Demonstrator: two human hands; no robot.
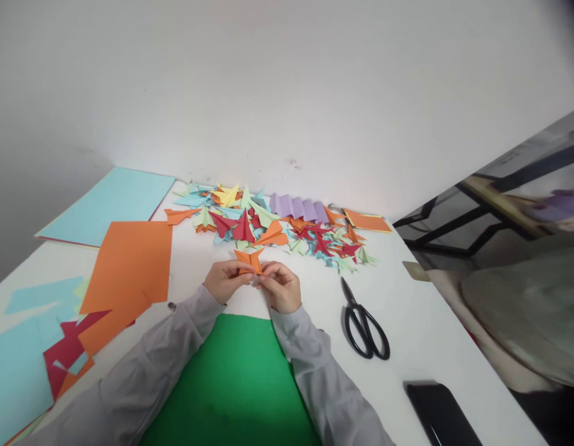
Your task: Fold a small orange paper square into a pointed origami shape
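Observation:
Between my hands is a small folded orange paper plane (250, 258), held a little above the white table. My left hand (227, 280) pinches it from the left, and my right hand (282, 286) grips its lower right side with thumb and fingers. Part of the plane is hidden behind my fingertips. Just beyond lies a pile of folded paper planes in several colours, among them an orange plane (271, 234), a dark red plane (243, 228) and a yellow one (227, 196).
Black-handled scissors (365, 328) and a black phone (442, 414) lie at right. On the left are an orange sheet (133, 260), light blue sheets (113, 204) and paper scraps. A pleated purple strip (299, 208) stands near the wall. A green mat (240, 378) lies under my forearms.

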